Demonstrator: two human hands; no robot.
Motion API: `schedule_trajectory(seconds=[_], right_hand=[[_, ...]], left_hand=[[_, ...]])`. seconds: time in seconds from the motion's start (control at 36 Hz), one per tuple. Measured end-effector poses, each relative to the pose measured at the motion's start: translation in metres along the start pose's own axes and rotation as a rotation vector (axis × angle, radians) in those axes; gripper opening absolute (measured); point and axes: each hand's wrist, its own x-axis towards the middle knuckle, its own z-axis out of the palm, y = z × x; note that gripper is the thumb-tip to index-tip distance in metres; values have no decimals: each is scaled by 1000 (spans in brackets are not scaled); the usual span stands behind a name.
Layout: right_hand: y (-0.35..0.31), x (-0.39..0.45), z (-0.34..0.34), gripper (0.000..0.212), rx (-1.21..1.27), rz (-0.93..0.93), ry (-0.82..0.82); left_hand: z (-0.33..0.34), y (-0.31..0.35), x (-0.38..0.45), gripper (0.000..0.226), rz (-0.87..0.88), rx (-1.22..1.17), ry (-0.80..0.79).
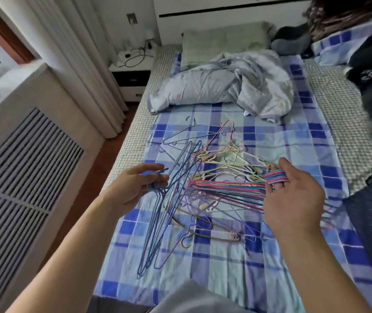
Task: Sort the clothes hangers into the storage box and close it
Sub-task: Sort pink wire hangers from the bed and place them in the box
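Left hand [135,184]: fingers curled round the hooks of a bundle of blue wire hangers [160,222] that trails down onto the bed.
Right hand [293,199]: fingers grip the hooks of a bundle of pink and teal wire hangers [225,190].
Loose pile: pastel plastic and wire hangers [221,159] lie tangled on the blue checked bedsheet [225,279].
Storage box: not identifiable in view.
Risk: lifting either bundle is likely to snag hooks in the pile and drag hangers off the bed.
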Motion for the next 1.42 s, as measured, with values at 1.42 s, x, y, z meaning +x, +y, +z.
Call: schedule_trajectory(seconds=[1.42], right_hand=[[6,20,51,48,24,-325,-139]], left_hand=[[-60,15,29,29,300,547,621]])
